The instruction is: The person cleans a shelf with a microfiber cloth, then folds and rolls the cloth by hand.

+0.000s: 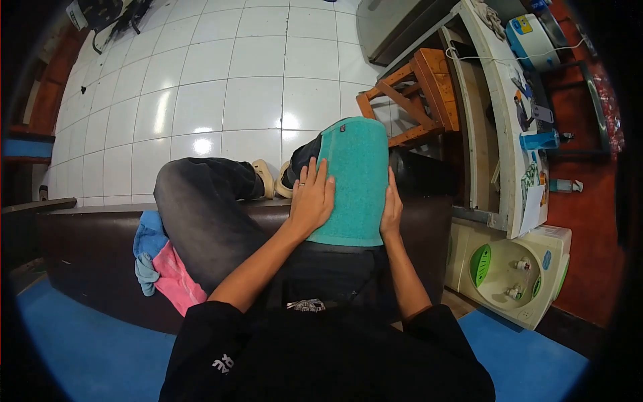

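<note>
A teal towel (355, 181) is spread lengthwise over my right thigh and knee, with a small dark tag near its far edge. My left hand (313, 197) lies flat on the towel's left side, fingers stretched forward. Along the opposite edge, my right hand (392, 209) rests against the towel with its fingers extended. Neither hand grips the cloth. On the brown bench to my left, a pink cloth (175, 271) and a blue cloth (150, 234) lie in a loose heap beside my left thigh.
I sit on a dark brown bench (100, 261). A wooden stool (432, 94) stands ahead to the right, beside a white table (492, 134) holding scattered items. A cream water dispenser (516, 275) is at the right. White floor tiles (254, 100) stretch ahead.
</note>
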Available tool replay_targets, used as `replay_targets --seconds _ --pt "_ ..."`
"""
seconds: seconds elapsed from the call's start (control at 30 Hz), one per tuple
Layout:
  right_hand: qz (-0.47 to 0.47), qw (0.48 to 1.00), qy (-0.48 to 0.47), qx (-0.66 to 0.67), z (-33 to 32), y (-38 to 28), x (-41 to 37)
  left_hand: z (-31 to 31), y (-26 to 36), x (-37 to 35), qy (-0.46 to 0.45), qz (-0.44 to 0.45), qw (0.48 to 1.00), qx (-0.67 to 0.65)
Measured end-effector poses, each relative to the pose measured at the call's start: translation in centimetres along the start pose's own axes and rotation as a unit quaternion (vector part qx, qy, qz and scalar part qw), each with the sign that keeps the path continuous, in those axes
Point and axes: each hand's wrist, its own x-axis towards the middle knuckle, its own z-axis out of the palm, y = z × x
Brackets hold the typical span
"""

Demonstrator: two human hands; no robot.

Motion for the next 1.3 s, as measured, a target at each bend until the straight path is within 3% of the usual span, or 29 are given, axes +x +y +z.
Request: replay_targets --seconds 0.03,0.07,0.1,0.13,0.2,0.3,0.33,0.4,0.43,0.5,0.67,0.73,0.8,0.83,0.9,0.93,1.0,1.03,1.1,1.13,1.3 --pt "0.037 0.999 0.011 0.026 -0.2 0.4 0.4 -0.2 0.1 -0.1 0.003 0.001 1.0 0.001" --pt "0.032 0.999 0.011 0.028 -0.5 0.7 0.8 -0.3 0.3 -0.1 0.048 0.067 0.996 0.032" --pt "-0.008 0.996 0.038 -0.083 -0.7 0.3 1.3 -0.5 0.5 0.0 0.093 0.134 0.985 0.062" --pt "-0.047 0.978 0.065 -0.192 -0.9 -0.1 1.6 -0.7 0.7 -0.1 0.097 0.135 0.984 0.063" --pt "-0.06 0.971 0.114 -0.203 -1.2 -2.4 2.2 -0.9 1.1 -0.3 0.034 0.159 0.987 -0.005" --pt "-0.02 0.994 -0.017 -0.105 -0.7 -7.7 2.5 -0.5 0.5 -0.2 0.0 0.113 0.993 -0.034" --pt "-0.017 0.994 -0.014 -0.105 0.3 -7.7 2.4 -0.5 0.5 -0.2 -0.002 0.092 0.995 -0.042" --pt "-0.012 0.941 -0.061 -0.332 2.3 -7.5 2.6 0.1 0.0 0.1 0.009 0.104 0.994 -0.041" --pt "-0.013 0.942 -0.059 -0.33 2.5 -7.6 3.5 0.3 -0.3 0.2 0.024 0.112 0.993 -0.039" --pt "0.103 0.949 -0.072 -0.289 3.1 -8.1 5.6 0.3 -0.4 0.2 0.024 0.105 0.993 -0.042" --pt "0.157 0.94 -0.094 -0.287 4.0 -7.7 11.6 0.4 -0.3 0.3 0.027 0.101 0.994 -0.039" --pt "0.18 0.942 -0.098 -0.266 4.3 -4.9 14.2 0.4 0.3 0.2 0.031 0.087 0.995 0.025" --pt "0.139 0.981 -0.036 -0.129 4.4 -0.3 16.7 0.0 1.5 0.6 0.031 0.103 0.992 0.065" --pt "0.137 0.982 -0.032 -0.126 4.3 0.2 16.9 -0.4 2.4 1.0 0.042 0.141 0.988 0.056" --pt "0.128 0.976 0.102 -0.142 4.5 0.9 16.8 -0.5 4.1 2.0 0.04 0.184 0.982 -0.007" --pt "0.128 0.977 0.098 -0.141 4.5 -0.3 15.8 0.1 4.5 2.8 0.041 0.181 0.983 -0.006" --pt "-0.097 0.964 0.158 -0.193 4.0 -2.8 13.2 1.8 4.8 5.2 0.019 0.18 0.971 -0.16" --pt "-0.098 0.963 0.157 -0.194 3.9 -3.0 11.9 2.9 4.8 6.3 0.016 0.157 0.973 -0.168" --pt "-0.025 0.992 -0.023 -0.124 3.4 -2.8 9.7 3.7 4.1 7.4 0.007 0.158 0.983 -0.097" --pt "-0.02 0.992 -0.02 -0.125 3.1 -2.5 9.8 3.8 4.2 7.9 0.0 0.161 0.987 -0.025" --pt "0.035 0.994 -0.037 -0.093 2.6 -2.0 11.3 4.0 3.4 9.8 -0.045 0.105 0.991 -0.069"
